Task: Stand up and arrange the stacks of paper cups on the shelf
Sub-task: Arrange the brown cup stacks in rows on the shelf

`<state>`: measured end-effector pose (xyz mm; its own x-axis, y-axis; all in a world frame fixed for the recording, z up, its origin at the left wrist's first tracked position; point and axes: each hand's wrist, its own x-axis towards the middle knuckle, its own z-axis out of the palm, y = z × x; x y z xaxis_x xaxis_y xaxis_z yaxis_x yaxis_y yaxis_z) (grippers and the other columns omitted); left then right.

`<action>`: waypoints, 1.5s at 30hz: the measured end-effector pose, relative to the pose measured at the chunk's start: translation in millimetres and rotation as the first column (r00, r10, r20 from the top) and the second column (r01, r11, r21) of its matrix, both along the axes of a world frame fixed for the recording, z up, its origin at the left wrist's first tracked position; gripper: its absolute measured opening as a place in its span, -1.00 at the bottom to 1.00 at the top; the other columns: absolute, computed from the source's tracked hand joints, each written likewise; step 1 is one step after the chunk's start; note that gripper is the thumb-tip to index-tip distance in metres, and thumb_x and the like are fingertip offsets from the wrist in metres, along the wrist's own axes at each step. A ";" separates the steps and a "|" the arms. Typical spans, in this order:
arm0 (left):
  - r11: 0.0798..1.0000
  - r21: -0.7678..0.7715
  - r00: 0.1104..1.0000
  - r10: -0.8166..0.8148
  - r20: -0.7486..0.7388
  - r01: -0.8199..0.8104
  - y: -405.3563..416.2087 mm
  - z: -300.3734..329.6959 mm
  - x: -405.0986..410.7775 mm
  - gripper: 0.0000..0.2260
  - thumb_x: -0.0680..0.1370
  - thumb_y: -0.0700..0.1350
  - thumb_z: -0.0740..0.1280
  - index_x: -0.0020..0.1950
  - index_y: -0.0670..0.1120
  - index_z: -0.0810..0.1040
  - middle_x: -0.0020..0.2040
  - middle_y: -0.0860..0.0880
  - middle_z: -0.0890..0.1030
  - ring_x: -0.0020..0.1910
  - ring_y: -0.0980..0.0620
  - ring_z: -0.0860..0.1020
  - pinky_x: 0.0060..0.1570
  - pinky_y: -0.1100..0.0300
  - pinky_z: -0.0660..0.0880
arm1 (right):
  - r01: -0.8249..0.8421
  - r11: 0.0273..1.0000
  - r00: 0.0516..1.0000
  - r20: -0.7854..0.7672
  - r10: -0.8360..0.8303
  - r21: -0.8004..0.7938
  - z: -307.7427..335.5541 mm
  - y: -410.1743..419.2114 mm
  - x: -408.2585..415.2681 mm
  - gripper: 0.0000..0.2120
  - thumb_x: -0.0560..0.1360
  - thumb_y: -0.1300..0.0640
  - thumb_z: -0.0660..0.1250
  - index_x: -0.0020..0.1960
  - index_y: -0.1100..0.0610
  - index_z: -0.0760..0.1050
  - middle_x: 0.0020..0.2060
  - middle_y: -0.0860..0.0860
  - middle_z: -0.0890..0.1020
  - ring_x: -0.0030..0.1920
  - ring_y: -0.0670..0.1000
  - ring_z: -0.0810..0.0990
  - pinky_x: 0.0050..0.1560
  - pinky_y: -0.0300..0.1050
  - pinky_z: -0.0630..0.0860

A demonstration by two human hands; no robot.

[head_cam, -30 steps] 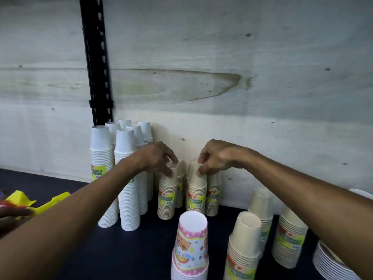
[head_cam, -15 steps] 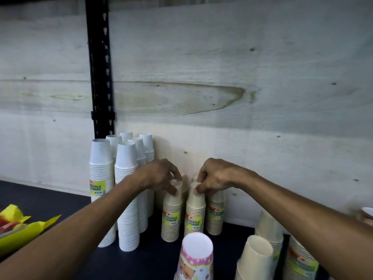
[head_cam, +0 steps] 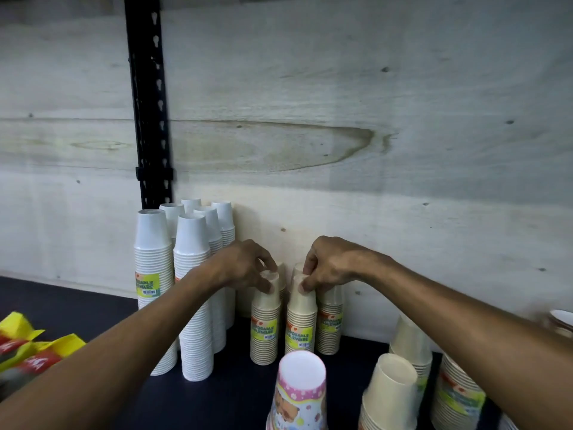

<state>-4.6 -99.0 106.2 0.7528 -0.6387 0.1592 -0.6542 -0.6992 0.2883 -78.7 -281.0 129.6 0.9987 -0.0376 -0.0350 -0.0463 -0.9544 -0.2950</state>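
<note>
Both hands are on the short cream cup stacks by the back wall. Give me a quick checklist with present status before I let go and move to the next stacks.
1. Left hand pinches the top of the left cream stack: ok.
2. Right hand pinches the top of the middle cream stack: ok.
3. Both held stacks upright on the dark shelf: ok.
4. Gap between the two held stacks closed: not ok, a slit still shows.
5. Third cream stack upright beside them: ok.
6. Tall white stacks clear of the left forearm: cannot tell, the arm overlaps them.
</note>
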 end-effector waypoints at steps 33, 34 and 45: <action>0.989 -0.131 0.991 0.087 0.097 -0.074 3.7 32.8 -46.1 -0.55 0.39 0.08 0.54 0.25 0.02 0.58 0.19 0.04 0.61 -0.03 0.15 0.53 -0.07 0.36 0.38 | 0.001 0.992 0.997 0.076 -0.011 0.130 20.3 -22.1 -40.0 -0.75 0.40 0.02 0.56 -0.03 0.15 0.71 -0.14 0.09 0.73 -0.23 -0.03 0.58 -0.13 -0.08 0.55; 0.990 -0.129 0.992 0.074 0.100 -0.061 4.2 34.4 -52.6 -0.56 0.41 0.08 0.52 0.25 0.02 0.58 0.17 0.05 0.62 -0.06 0.17 0.52 -0.13 0.40 0.36 | -0.002 0.991 0.996 0.093 -0.010 0.134 21.6 -25.7 -48.3 -0.77 0.39 -0.01 0.56 -0.08 0.13 0.71 -0.20 0.09 0.70 -0.26 -0.03 0.53 -0.20 -0.09 0.47; 0.986 0.111 0.982 -0.105 -0.155 0.123 7.5 33.5 -136.2 -0.46 0.42 0.34 0.37 0.30 0.09 0.54 0.25 0.15 0.57 0.19 0.12 0.54 0.20 0.16 0.48 | 0.000 0.962 0.996 -0.086 0.024 0.272 24.4 -36.9 -140.3 -0.59 0.46 -0.14 0.46 0.11 0.17 0.64 0.09 0.13 0.67 0.10 0.04 0.67 0.00 -0.25 0.61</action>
<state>-140.8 -91.5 139.7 0.6834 -0.7294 -0.0314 -0.6880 -0.6578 0.3066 -218.9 -317.8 154.0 0.9916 -0.0025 -0.1297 -0.0725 -0.8396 -0.5383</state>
